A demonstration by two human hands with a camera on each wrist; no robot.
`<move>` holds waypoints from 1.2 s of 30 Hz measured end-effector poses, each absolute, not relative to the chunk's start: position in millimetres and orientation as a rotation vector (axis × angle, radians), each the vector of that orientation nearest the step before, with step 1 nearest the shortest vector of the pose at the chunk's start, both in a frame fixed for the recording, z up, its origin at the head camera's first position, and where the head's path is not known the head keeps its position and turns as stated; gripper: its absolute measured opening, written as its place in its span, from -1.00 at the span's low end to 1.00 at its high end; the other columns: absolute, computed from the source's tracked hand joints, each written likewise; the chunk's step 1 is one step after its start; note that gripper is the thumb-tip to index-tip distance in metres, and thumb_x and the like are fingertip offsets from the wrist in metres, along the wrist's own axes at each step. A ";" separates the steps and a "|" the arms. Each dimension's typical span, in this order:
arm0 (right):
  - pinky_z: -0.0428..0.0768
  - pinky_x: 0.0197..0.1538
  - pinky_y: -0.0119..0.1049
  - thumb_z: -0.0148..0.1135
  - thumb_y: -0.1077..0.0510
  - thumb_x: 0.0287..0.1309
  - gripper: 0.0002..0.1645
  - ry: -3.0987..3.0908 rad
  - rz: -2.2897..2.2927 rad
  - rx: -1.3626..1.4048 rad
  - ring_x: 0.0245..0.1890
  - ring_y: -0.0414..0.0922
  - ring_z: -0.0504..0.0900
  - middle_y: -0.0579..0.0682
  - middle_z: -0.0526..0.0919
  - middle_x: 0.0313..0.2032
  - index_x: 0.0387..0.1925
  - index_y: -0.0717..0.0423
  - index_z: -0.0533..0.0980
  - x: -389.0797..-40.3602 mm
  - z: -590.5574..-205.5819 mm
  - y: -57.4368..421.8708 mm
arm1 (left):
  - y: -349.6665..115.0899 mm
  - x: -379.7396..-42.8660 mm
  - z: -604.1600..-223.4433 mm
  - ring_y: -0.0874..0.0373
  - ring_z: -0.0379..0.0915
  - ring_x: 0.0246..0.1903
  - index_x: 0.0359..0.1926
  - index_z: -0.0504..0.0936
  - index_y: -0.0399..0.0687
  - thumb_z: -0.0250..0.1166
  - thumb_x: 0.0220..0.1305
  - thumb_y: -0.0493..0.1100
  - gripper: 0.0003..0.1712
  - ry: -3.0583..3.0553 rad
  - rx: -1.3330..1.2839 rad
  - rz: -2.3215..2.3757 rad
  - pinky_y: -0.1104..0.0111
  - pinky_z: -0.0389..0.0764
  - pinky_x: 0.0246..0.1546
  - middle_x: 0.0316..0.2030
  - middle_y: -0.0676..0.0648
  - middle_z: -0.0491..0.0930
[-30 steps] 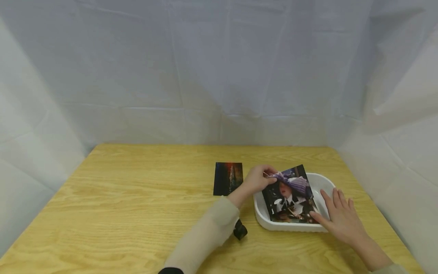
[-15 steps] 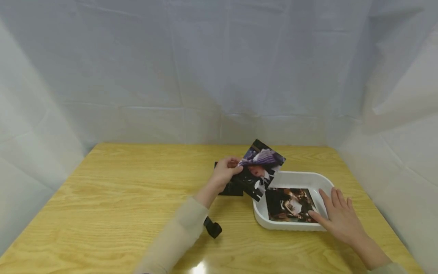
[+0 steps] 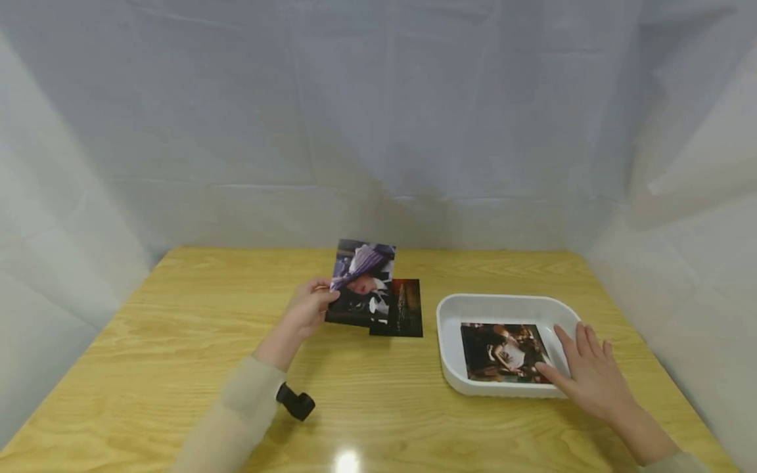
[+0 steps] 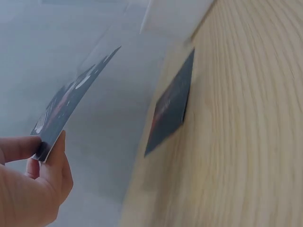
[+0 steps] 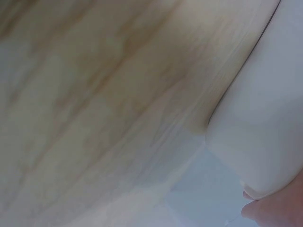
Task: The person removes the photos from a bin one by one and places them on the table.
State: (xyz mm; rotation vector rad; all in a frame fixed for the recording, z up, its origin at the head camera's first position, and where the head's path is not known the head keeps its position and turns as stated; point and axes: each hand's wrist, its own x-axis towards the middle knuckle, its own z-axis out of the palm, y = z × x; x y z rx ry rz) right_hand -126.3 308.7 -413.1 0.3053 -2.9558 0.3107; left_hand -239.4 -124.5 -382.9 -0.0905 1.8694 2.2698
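My left hand [image 3: 304, 309] pinches a photo print [image 3: 362, 279] by its left edge, thumb in front. The print shows a purple striped hat and is held up off the table in the left wrist view, where fingers [image 4: 57, 165] bend behind it. A dark photo with red tones [image 3: 409, 309] lies on the table, partly covered by the held print in the head view. To the right, a white oval-cornered tray [image 3: 503, 299] holds another dark photo [image 3: 503, 353] lying flat. My right hand [image 3: 594, 381] rests over the tray's right rim with fingers spread and straight.
The light wooden table [image 3: 195, 355] runs back to a pale sheet [image 3: 355, 131] hung behind and along both sides. A black wrist-camera piece [image 3: 296, 402] hangs below my left wrist. In the right wrist view the tray's outer wall [image 5: 265, 118] stands on the wood.
My left hand has lifted the purple-hat print out of the tray and carried it left over the dark photo, uncovering the print beneath. The right hand stays at the tray.
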 end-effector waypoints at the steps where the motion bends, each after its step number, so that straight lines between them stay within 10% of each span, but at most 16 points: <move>1: -0.38 0.13 0.22 -0.05 -0.26 0.13 -0.08 -2.958 0.311 0.303 0.21 0.37 -0.24 0.60 -0.15 0.16 0.25 0.37 0.04 -126.4 -413.2 308.8 | -131.6 -238.7 -383.5 0.33 0.37 -0.57 -0.21 0.26 -0.27 0.03 0.15 -0.45 -0.81 1.877 -0.113 2.267 0.48 0.43 -0.55 -0.46 0.05 0.42; 18: -0.34 0.12 0.25 -0.06 -0.28 0.13 -0.06 -2.984 0.295 0.289 0.20 0.39 -0.21 0.59 -0.16 0.17 0.25 0.37 0.05 -126.6 -414.6 309.8 | -187.3 -240.5 -400.4 0.33 0.30 -0.62 -0.13 0.27 -0.43 0.03 0.11 -0.49 -0.73 2.046 -0.306 2.171 0.54 0.37 -0.65 -0.49 0.02 0.35; 36: -0.37 0.13 0.23 -0.06 -0.27 0.14 -0.07 -2.969 0.310 0.296 0.21 0.37 -0.25 0.59 -0.16 0.17 0.24 0.37 0.05 -127.2 -414.6 306.9 | -188.2 -266.9 -405.7 0.06 0.24 -0.60 -0.61 0.38 -0.28 0.33 -0.19 -0.39 -0.76 2.941 0.003 0.943 0.31 0.33 -0.60 -0.63 -0.10 0.34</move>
